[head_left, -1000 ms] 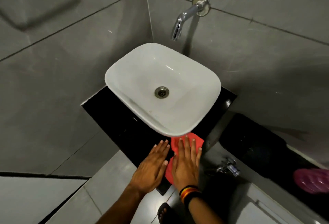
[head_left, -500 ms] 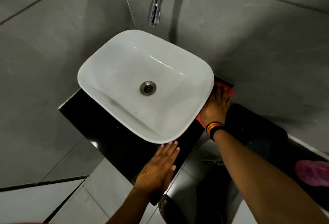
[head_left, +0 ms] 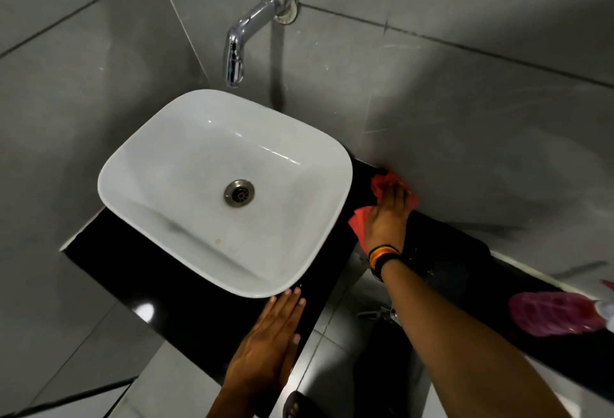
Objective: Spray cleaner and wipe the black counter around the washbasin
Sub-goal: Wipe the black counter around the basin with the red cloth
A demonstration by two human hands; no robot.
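A white washbasin (head_left: 186, 165) stands on the glossy black counter (head_left: 139, 288). My right hand (head_left: 388, 218) presses a red cloth (head_left: 382, 185) flat onto the counter at the basin's right side, close against the grey wall. A striped band circles that wrist. My left hand (head_left: 269, 344) lies flat, fingers together, on the counter's front edge just below the basin rim. At the far right edge a small part of a bottle (head_left: 606, 311) shows; I cannot tell whether it is the sprayer.
A chrome tap (head_left: 239, 42) juts from the tiled wall above the basin. A lower black ledge (head_left: 465, 258) runs to the right, with a pink dish (head_left: 551, 314) on it. A small chrome valve (head_left: 382, 313) sits below the counter. A foot (head_left: 299, 407) shows on the floor.
My right hand has carried the red cloth from the counter's front edge round the basin's right side to the wall. My left hand has stayed flat on the front edge.
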